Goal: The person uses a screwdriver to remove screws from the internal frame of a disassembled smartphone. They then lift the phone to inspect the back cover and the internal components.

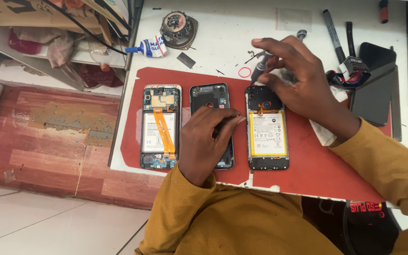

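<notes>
Three opened phones lie side by side on a red mat (317,165). The left phone (160,126) shows a white battery and an orange flex cable. My left hand (205,141) rests curled on the middle phone frame (209,97), covering its lower half. The right phone (267,130) shows a white battery edged in yellow. My right hand (298,82) holds a grey screwdriver (260,68) by its handle, tip down at the top of the right phone.
A glue tube (147,48), a round metal part (178,29) and a small black chip (186,60) lie at the back of the white table (223,28). Pens (332,33), a dark phone (376,56) and a dark panel (371,97) sit at the right. The table's left edge drops to the floor.
</notes>
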